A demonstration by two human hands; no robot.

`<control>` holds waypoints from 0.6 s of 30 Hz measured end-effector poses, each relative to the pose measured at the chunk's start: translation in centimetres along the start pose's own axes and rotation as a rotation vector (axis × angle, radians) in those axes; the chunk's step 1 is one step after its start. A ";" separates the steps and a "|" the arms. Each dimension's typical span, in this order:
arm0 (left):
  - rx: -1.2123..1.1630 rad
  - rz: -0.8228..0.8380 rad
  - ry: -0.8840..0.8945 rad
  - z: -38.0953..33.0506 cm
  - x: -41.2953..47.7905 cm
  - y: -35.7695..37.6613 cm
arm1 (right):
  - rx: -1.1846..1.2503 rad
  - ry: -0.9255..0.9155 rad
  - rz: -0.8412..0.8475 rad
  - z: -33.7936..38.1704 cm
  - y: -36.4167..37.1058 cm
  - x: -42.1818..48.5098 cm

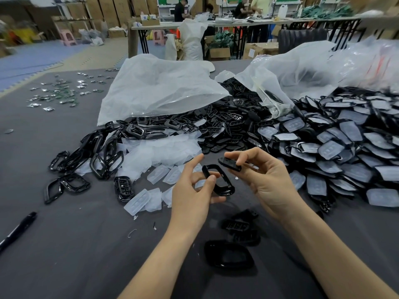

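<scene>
My left hand (194,186) pinches a glossy black oval frame (220,181) between thumb and fingers, index finger pointing up. My right hand (265,175) pinches a small flat black insert piece (230,164) just above and right of the frame; the two parts are close but apart. Both hands hover over the grey table (75,244).
A heap of black frames (97,156) lies left, clear silicone pads (151,190) in the middle, black-and-clear assembled pieces (334,147) right. Plastic bags (159,89) sit behind. More black parts (228,253) lie between my forearms. A black pen (18,229) lies at lower left, small foil-wrapped parts (58,93) at far left.
</scene>
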State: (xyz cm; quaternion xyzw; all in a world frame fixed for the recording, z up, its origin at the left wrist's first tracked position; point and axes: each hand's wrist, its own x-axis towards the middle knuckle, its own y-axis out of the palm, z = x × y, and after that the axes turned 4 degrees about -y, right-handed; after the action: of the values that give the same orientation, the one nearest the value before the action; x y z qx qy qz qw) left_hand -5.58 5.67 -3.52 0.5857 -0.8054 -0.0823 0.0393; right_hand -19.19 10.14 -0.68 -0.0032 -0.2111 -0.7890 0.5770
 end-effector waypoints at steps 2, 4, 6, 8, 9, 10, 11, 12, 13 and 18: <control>0.002 0.001 -0.004 0.0 0.0 0.0 | 0.003 0.001 -0.001 0.0 0.0 0.0; 0.006 0.000 -0.005 0.1 0.1 0.0 | 0.009 0.002 -0.003 0.0 0.0 0.0; 0.003 0.000 0.000 0.1 0.1 0.0 | 0.010 0.004 -0.004 0.0 0.0 0.1; 0.005 -0.002 0.008 0.2 0.1 -0.1 | 0.011 0.012 -0.007 0.0 0.0 0.1; 0.010 -0.002 0.011 0.3 0.1 -0.1 | 0.020 0.022 -0.007 -0.1 -0.1 0.1; 0.014 -0.003 0.012 0.3 0.2 -0.1 | 0.039 0.037 -0.005 -0.1 -0.1 0.2; 0.016 -0.004 0.012 0.3 0.2 -0.1 | 0.066 0.053 -0.001 -0.1 -0.2 0.2; 0.017 -0.004 0.012 0.4 0.3 -0.1 | 0.097 0.071 0.002 -0.1 -0.2 0.2; 0.018 -0.003 0.012 0.4 0.3 -0.1 | 0.129 0.087 0.006 0.0 -0.3 0.2; 0.025 0.003 0.024 0.5 0.3 -0.1 | 0.221 0.173 -0.006 0.3 -0.1 0.2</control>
State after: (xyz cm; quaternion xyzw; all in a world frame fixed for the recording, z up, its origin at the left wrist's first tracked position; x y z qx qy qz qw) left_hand -5.63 5.42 -4.06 0.5859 -0.8066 -0.0653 0.0418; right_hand -19.41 10.08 -0.42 0.1291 -0.2462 -0.7601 0.5874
